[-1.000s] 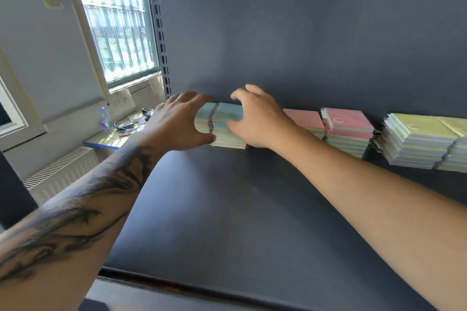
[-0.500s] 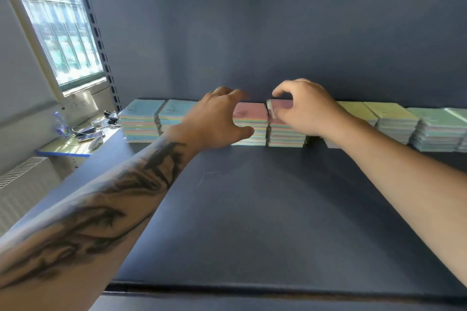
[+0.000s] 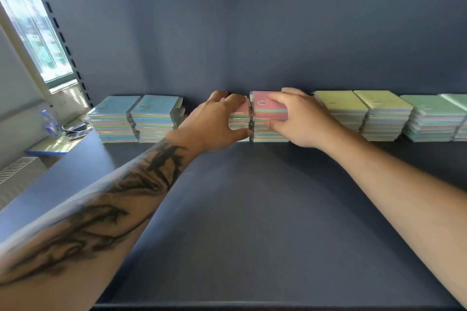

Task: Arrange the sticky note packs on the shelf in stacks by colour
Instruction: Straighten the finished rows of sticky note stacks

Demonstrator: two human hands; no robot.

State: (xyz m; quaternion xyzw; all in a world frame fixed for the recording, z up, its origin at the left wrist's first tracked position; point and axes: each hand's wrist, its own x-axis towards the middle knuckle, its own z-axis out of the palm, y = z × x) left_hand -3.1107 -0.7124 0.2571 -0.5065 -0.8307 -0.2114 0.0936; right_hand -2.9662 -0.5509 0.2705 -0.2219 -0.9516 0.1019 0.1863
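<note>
Stacks of sticky note packs line the back of a dark blue shelf [image 3: 252, 209]. Two blue-topped stacks [image 3: 134, 118] stand at the left. Two pink-topped stacks [image 3: 262, 113] stand side by side in the middle. My left hand [image 3: 214, 121] grips the left pink stack, fingers over its top and thumb at its front. My right hand [image 3: 298, 118] grips the right pink stack the same way. Two yellow-topped stacks [image 3: 364, 111] follow to the right, then green-topped stacks [image 3: 432, 116] at the right edge.
The shelf's back panel [image 3: 252, 33] rises right behind the stacks. A perforated upright [image 3: 58, 30] marks the left end. Beyond it, a small desk [image 3: 53, 146] with a bottle and cables stands below a window [image 3: 30, 33], with a radiator beneath.
Both hands left the blue stacks and moved right onto the pink stacks. The view swung right, bringing the yellow and green stacks into sight.
</note>
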